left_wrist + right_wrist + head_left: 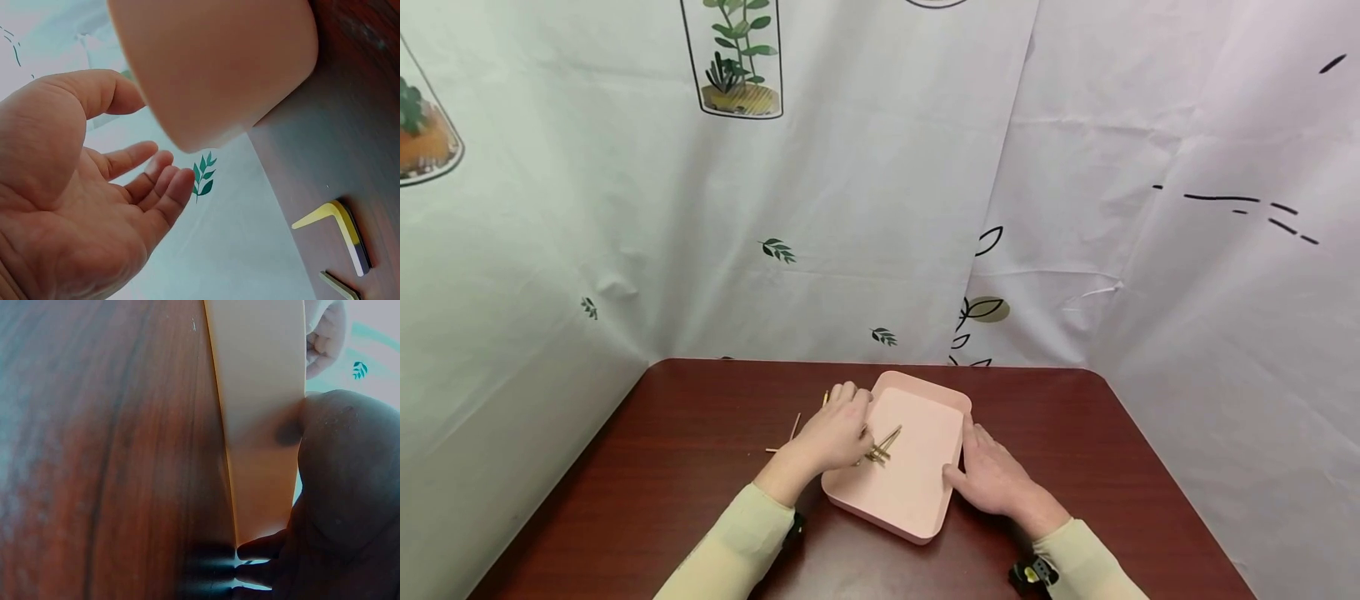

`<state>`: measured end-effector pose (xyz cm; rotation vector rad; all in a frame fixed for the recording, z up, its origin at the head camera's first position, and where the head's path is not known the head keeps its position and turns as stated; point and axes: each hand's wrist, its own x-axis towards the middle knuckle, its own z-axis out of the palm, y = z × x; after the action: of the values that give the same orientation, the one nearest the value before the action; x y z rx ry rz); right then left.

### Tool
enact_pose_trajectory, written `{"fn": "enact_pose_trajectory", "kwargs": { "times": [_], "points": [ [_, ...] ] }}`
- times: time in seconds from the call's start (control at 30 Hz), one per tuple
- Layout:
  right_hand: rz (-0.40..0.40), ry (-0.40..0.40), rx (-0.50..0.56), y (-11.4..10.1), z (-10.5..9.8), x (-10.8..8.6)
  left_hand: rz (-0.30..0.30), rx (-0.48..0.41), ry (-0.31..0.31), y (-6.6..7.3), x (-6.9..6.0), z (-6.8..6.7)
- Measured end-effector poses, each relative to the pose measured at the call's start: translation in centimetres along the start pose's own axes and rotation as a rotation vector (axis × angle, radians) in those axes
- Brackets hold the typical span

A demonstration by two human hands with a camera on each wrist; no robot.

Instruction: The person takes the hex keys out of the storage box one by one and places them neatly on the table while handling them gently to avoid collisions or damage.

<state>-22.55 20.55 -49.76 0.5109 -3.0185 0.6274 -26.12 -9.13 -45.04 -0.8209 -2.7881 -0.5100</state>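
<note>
A pink rectangular tray (917,450) lies turned at an angle on the table. My right hand (996,475) holds its right side, thumb over the rim and fingers along the outer wall; the right wrist view shows this hand (350,487) against the wall (256,375). Over the tray's left side is my left hand (838,429), palm down. Several thin gold-coloured pieces (880,454) lie in the tray beside it. In the left wrist view the left hand (94,187) has loosely bent, parted fingers with nothing visible between them, near the tray's corner (219,69).
On the table (700,467) left of the tray lie a few thin pieces (794,427). The left wrist view shows a yellow bent piece (340,225) and another bent piece (337,285) there. A white patterned cloth (865,208) hangs behind and beside the table.
</note>
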Motion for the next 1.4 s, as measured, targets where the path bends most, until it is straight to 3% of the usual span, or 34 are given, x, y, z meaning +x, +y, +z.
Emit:
{"fn": "enact_pose_trajectory", "kwargs": {
  "times": [0.43, 0.97, 1.4],
  "points": [
    [0.008, -0.01, 0.015, 0.0, -0.1, 0.0, 0.095, -0.008, -0.075, 0.5, 0.3, 0.5],
    [0.035, -0.035, 0.014, 0.0, 0.0, 0.1, 0.147, 0.044, -0.167, 0.6, 0.6, 1.6],
    [0.039, -0.023, 0.014, -0.2, -0.2, 0.0, 0.197, 0.067, -0.178, 0.7, 0.7, 2.1]
  ]
}}
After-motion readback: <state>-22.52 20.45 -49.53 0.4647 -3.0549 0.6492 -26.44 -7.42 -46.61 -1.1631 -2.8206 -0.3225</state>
